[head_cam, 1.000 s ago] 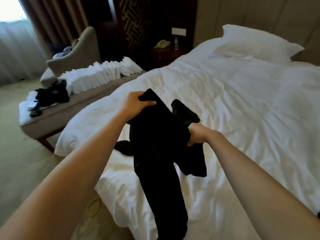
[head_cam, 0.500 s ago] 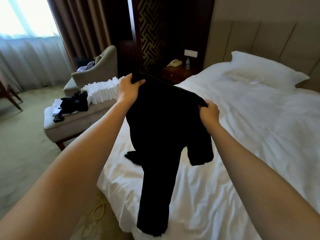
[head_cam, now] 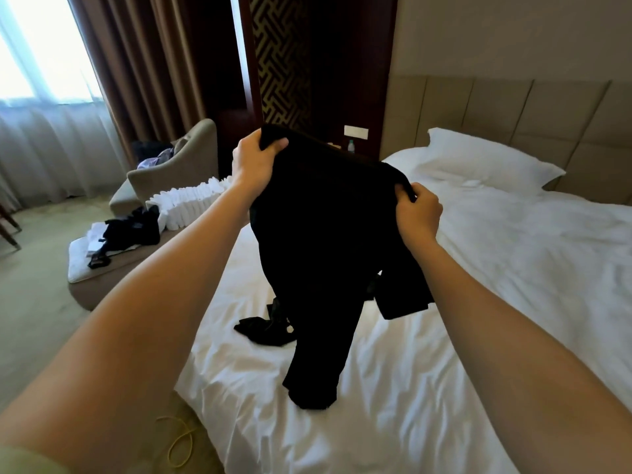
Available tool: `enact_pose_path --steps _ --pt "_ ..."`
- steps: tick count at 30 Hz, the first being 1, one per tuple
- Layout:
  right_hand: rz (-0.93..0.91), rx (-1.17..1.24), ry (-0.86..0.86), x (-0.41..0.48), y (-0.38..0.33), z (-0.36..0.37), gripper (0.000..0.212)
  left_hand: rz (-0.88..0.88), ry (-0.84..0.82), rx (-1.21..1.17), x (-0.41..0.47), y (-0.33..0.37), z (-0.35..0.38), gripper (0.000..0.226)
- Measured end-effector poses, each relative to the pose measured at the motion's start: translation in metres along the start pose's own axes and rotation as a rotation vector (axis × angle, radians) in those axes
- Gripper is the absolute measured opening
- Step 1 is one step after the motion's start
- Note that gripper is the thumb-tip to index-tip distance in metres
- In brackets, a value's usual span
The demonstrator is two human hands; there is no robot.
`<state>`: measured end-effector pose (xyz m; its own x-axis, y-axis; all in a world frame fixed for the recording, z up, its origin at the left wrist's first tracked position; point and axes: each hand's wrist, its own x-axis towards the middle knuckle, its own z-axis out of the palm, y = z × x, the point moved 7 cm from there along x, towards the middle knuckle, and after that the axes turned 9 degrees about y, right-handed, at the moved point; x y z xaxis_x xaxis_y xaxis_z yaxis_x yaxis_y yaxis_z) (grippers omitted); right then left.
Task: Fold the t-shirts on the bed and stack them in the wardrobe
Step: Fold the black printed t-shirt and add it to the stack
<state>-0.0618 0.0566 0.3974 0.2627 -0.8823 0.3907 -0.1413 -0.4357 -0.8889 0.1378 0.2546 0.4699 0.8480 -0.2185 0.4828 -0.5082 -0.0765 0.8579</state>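
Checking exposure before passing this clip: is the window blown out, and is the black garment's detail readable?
Head view: window blown out to white; black t-shirt a near-featureless dark mass; left hand and right hand sharp; wide-angle distortion leans the curtain.

T-shirt (head_cam: 318, 234) above the bed (head_cam: 513, 285) is reading as soft, matt black cloth. Bed is showing white cloth, lightly creased. Headboard (head_cam: 496, 107) behind bed is looking padded, matt.

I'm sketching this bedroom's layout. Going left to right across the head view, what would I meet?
From the left: window curtain → armchair → left hand → black t-shirt, which both hands hold up → right hand → pillow.
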Motion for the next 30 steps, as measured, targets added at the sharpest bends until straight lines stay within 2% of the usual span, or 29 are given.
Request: enact_pose_path --steps 5,8,11,16,21,25,30 --pt "0.066 0.297 0.096 -0.009 -0.027 -0.033 0.044 0.0 -0.038 -0.152 -0.01 0.034 0.005 0.006" --pt "0.122 0.442 0.047 -0.02 -0.039 -0.044 0.039 -0.002 -0.049 -0.16 -0.023 0.043 0.011 0.01" --pt "0.103 0.366 -0.004 -0.03 -0.035 -0.054 0.037 -0.015 -0.082 -0.091 -0.042 0.039 0.023 0.017" --pt "0.221 0.313 0.086 -0.043 0.009 -0.093 0.041 -0.059 -0.172 0.008 -0.072 0.018 0.042 0.028" --pt "0.287 0.296 0.115 -0.054 0.043 -0.119 0.049 -0.098 -0.28 0.033 -0.095 0.0 0.067 0.023" --pt "0.351 0.243 0.136 -0.052 0.074 -0.132 0.046 -0.103 -0.355 0.077 -0.112 -0.007 0.097 0.027" --pt "0.442 0.172 0.176 -0.039 0.125 -0.137 0.042 -0.093 -0.513 0.123 -0.12 -0.027 0.148 0.016"
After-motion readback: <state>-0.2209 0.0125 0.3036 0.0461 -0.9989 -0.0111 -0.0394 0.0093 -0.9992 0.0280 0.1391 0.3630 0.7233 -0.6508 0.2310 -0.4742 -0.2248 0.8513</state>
